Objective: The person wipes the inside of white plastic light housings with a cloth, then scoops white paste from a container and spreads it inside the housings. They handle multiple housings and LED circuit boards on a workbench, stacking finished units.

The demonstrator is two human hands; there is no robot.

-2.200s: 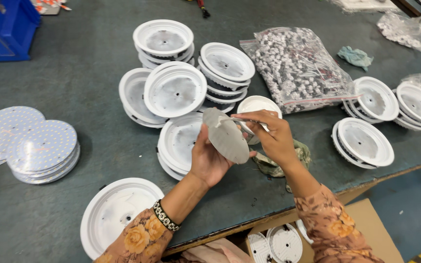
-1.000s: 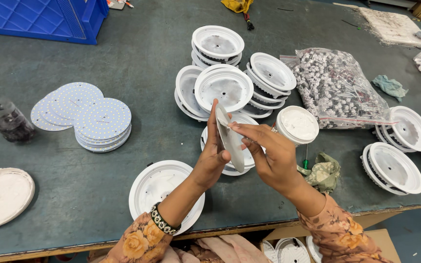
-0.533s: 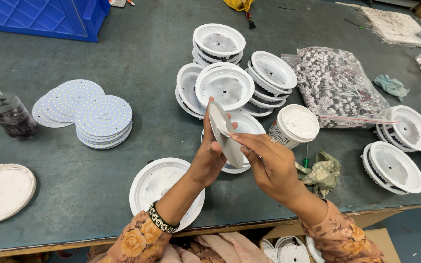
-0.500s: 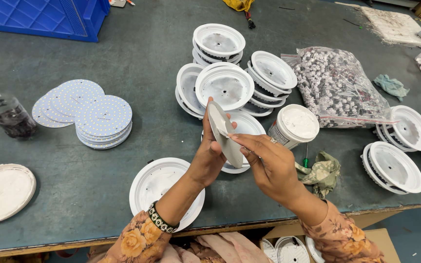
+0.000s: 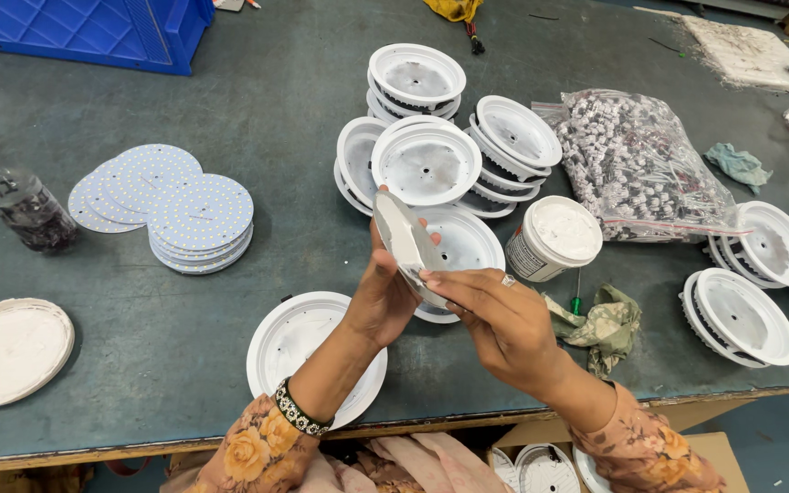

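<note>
Both hands are gripping a round disc (image 5: 405, 245) edge-on above the bench (image 5: 303, 110): the left hand (image 5: 383, 297) cupping its back, the right hand (image 5: 502, 321) pinching its lower edge, white housings (image 5: 426, 162) stacked behind.

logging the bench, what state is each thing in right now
left hand: gripping the round disc
right hand: fingers on the disc's face
round disc: held off the table, tilted nearly edge-on
white tub: open, filled with white paste
plastic bottle: capped, upright
parts bag: lying flat, full
housing by the left forearm: lying open side up, empty
</note>
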